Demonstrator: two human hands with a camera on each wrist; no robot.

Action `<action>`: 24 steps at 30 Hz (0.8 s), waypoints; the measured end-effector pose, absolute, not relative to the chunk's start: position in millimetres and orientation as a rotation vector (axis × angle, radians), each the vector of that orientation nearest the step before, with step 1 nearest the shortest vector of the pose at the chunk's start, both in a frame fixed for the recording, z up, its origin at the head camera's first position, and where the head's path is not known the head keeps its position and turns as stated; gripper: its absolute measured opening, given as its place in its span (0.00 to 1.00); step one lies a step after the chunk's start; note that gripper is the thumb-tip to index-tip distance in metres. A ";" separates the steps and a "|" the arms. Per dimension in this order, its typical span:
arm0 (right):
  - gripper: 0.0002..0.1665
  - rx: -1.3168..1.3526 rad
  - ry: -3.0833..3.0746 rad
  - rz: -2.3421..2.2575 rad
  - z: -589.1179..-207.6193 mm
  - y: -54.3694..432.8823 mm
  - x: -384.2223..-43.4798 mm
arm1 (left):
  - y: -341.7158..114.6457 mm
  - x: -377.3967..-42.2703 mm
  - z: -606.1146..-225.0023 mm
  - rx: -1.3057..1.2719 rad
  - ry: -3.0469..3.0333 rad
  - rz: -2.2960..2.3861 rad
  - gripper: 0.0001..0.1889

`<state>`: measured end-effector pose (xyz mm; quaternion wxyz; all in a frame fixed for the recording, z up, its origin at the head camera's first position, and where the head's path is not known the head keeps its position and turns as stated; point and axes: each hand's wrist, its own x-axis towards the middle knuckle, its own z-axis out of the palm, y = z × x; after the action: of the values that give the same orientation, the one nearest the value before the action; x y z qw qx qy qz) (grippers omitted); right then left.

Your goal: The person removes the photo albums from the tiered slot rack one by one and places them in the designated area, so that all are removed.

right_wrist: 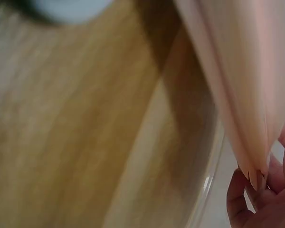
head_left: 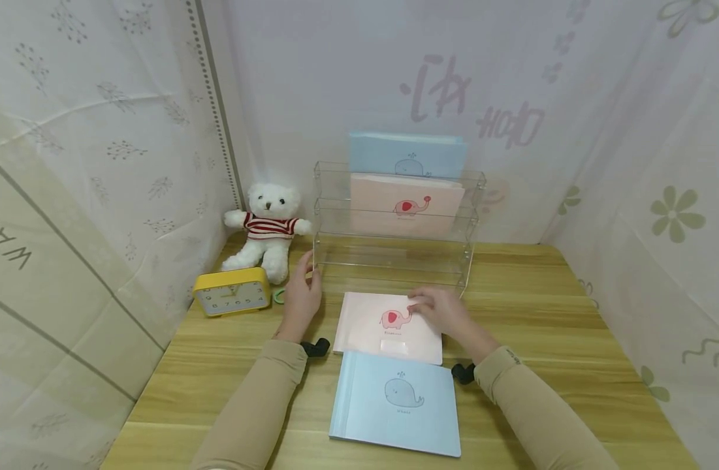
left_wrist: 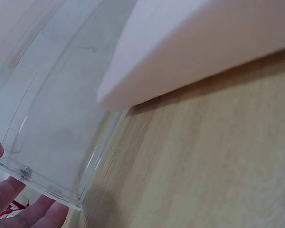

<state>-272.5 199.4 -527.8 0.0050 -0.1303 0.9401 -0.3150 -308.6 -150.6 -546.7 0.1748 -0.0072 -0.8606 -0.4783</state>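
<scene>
A pink album (head_left: 365, 326) with a red-eared elephant on its cover lies in front of a clear acrylic rack (head_left: 388, 251). My right hand (head_left: 444, 312) pinches the album's upper right corner between thumb and fingers. In the left wrist view the pink album (left_wrist: 190, 61) tilts up, with a shadow under its edge. My left hand (head_left: 302, 297) grips the rack's left side panel (left_wrist: 52, 190), thumb on one face and fingers on the other. Nearer to me lies a blue album (head_left: 394, 405) with a whale on it, its top edge close against the pink album's lower edge.
Another pink elephant album (head_left: 406, 199) and a blue whale album (head_left: 406, 153) stand in the rack's upper tiers. To the left are a white teddy bear (head_left: 270, 228) in a striped shirt, a yellow alarm clock (head_left: 232, 290) and a small green ring (head_left: 279, 297). Printed curtains surround the wooden table (head_left: 529, 313).
</scene>
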 end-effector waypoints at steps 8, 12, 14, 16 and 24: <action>0.21 -0.393 2.935 -0.892 -530.6 199.3 -270.2 | -150.9 -307.4 -545.1 -0.023 -2.427 -1.359 0.28; 0.20 -0.517 3.044 -0.807 -517.4 200.1 -267.5 | -150.0 -307.2 -544.9 -0.021 -2.428 -1.361 0.28; 0.17 -0.598 3.127 -0.840 -505.8 201.2 -268.9 | -149.5 -307.4 -545.0 -0.020 -2.434 -1.357 0.28; 0.13 -0.657 3.202 -0.943 -491.6 202.1 -271.9 | -149.0 -307.3 -544.6 -0.026 -2.436 -1.359 0.28; 0.23 -0.400 3.236 -1.618 -430.7 204.1 -295.9 | -149.5 -306.2 -543.6 -0.011 -2.443 -1.342 0.27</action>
<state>-295.9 204.1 -430.7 -0.2467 -0.1064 0.8616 -0.4308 -306.2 -149.5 -543.6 0.1762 -0.0041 -0.8628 -0.4739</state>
